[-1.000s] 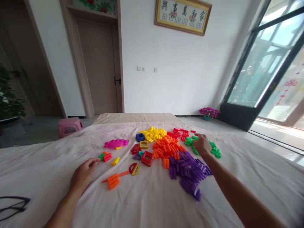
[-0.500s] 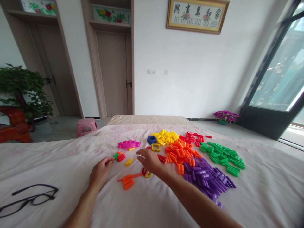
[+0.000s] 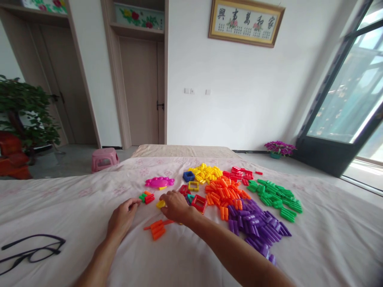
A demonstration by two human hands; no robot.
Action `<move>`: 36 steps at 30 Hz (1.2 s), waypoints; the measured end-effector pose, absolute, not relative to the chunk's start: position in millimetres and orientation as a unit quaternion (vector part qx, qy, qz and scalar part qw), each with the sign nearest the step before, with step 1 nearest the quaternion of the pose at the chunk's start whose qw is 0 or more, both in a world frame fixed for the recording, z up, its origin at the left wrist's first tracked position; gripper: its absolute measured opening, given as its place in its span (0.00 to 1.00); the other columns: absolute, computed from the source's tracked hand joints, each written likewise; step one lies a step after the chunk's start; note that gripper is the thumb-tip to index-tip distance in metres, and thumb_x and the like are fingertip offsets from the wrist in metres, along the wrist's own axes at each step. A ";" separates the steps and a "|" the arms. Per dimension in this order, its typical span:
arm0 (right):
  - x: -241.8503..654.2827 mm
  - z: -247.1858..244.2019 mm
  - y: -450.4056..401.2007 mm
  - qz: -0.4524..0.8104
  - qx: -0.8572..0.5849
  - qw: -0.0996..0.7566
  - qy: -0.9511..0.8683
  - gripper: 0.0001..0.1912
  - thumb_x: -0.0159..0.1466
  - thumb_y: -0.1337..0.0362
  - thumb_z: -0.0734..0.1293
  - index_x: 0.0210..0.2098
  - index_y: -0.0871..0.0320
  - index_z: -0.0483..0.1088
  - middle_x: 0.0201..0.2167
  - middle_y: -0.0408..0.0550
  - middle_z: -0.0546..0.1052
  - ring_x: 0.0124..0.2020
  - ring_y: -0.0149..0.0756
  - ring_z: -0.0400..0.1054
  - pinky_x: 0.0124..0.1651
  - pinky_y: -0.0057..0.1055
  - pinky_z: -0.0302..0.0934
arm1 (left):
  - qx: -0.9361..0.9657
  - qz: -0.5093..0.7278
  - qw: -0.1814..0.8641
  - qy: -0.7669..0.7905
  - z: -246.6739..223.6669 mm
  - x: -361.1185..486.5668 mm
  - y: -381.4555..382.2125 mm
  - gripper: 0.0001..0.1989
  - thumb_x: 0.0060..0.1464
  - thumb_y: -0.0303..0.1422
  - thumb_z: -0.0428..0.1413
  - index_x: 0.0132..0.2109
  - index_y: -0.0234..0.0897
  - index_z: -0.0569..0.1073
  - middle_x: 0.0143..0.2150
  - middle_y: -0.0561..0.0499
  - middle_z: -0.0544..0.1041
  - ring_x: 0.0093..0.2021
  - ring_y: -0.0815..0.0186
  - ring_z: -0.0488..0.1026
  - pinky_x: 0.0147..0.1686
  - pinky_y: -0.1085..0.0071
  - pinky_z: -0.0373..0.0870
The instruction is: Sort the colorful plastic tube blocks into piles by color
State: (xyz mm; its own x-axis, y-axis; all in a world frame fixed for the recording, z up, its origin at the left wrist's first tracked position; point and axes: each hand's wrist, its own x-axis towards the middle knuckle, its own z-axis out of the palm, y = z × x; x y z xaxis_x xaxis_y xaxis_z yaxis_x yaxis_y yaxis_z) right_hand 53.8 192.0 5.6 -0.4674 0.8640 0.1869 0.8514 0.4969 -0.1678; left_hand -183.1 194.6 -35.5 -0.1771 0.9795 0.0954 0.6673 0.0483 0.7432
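Observation:
My left hand (image 3: pixel 123 217) is closed, its fingertips pinched at the green end of a small cluster of plastic building blocks (image 3: pixel 149 198) in green, orange and red. To the right, my right hand (image 3: pixel 175 206) reaches down with its fingers on a yellow block (image 3: pixel 160 204), partly covering it. Just below that hand lie joined orange blocks (image 3: pixel 157 230) with a thin orange strip. Beyond both hands is a pink scalloped piece (image 3: pixel 159 182) with a bit of yellow under its edge. Red square frames (image 3: pixel 199 203) sit beside my right wrist.
Loose blocks lie in heaps on the right: yellow (image 3: pixel 206 172), orange (image 3: pixel 226 190), red (image 3: pixel 239 173), green (image 3: pixel 277 195) and purple (image 3: pixel 260 223). A blue frame (image 3: pixel 188 176) and a yellow frame (image 3: pixel 193 186) stand nearby. Black glasses (image 3: pixel 36 251) rest at the left on the cloth (image 3: pixel 74 211).
My right hand has moved left and down onto the yellow block, uncovering the red frames. My left hand stays by the block cluster. The whole view has shifted slightly.

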 end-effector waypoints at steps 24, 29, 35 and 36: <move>97.9 22.4 239.3 -0.014 -0.575 0.109 -0.811 0.16 0.64 0.69 0.61 0.43 0.55 0.80 0.44 0.53 0.81 0.51 0.43 0.69 0.50 0.33 0.58 | 0.610 0.348 0.220 0.677 -32.1 -178.9 192.9 0.16 0.60 0.38 0.48 0.46 0.45 0.80 0.49 0.52 0.84 0.49 0.61 0.78 0.45 0.71 0.67; 55.0 8.5 248.5 -0.036 -0.593 0.062 -0.802 0.15 0.63 0.67 0.63 0.47 0.59 0.77 0.50 0.60 0.76 0.54 0.49 0.66 0.54 0.41 0.57 | 0.614 0.347 0.211 0.677 -35.2 -180.3 193.9 0.17 0.60 0.38 0.47 0.46 0.46 0.79 0.49 0.51 0.84 0.49 0.60 0.78 0.44 0.71 0.67; 37.8 -3.2 270.3 0.012 -0.609 0.112 -0.786 0.22 0.66 0.58 0.63 0.59 0.56 0.69 0.59 0.57 0.72 0.60 0.50 0.62 0.58 0.45 0.55 | 0.619 0.349 0.204 0.674 -35.7 -180.1 193.7 0.17 0.61 0.38 0.47 0.46 0.46 0.79 0.49 0.52 0.83 0.49 0.60 0.78 0.44 0.71 0.67; 35.5 -4.6 272.1 0.022 -0.603 0.117 -0.789 0.23 0.67 0.58 0.62 0.60 0.55 0.68 0.59 0.56 0.72 0.60 0.49 0.62 0.58 0.45 0.55 | 0.619 0.349 0.204 0.673 -35.3 -180.0 193.5 0.17 0.61 0.38 0.47 0.46 0.45 0.79 0.49 0.51 0.83 0.49 0.60 0.78 0.45 0.71 0.67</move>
